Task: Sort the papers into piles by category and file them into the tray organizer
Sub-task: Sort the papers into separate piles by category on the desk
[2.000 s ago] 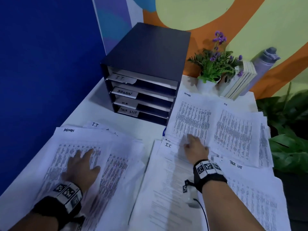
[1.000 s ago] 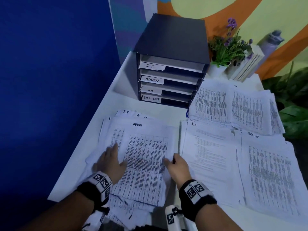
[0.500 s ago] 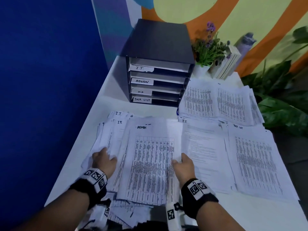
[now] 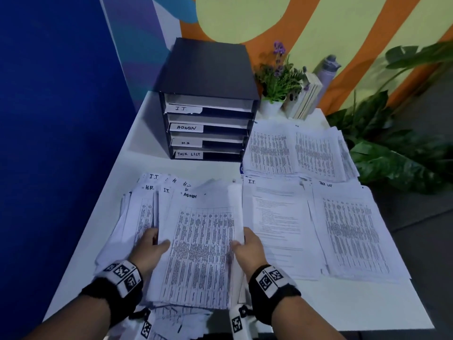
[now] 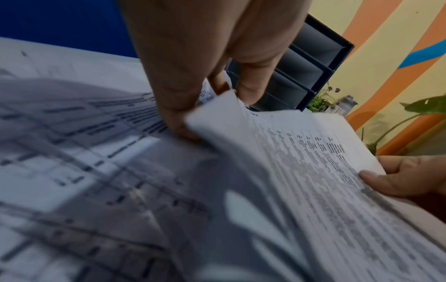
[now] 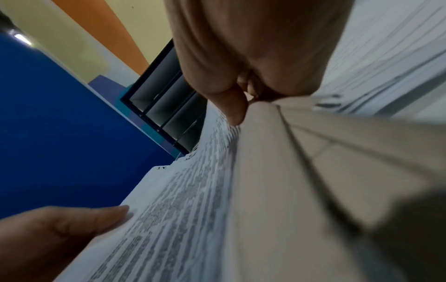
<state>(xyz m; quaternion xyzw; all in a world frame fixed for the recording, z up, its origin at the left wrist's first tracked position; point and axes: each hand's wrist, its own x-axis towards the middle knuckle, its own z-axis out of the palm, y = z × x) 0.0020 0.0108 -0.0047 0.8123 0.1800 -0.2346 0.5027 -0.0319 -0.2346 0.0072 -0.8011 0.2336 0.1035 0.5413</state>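
A loose stack of printed papers with an ADMIN sheet on top lies at the table's near left. My left hand grips its left edge, thumb on top; in the left wrist view the left hand pinches the sheets. My right hand grips the right edge, thumb on top, and the right hand shows the same pinch. Sorted piles lie to the right: I.T., TASK LIST, and two more piles behind. The dark tray organizer stands at the back, labelled I.T., ADMIN, H.R., TASK LIST.
A potted plant, upright books and a grey bottle stand right of the organizer. A blue wall runs along the table's left. Large green leaves hang past the right edge. Bare table shows before the organizer.
Both hands left the separate piles and came to the near-left stack. They have gathered its edges and now hold it from both sides, squaring it slightly.
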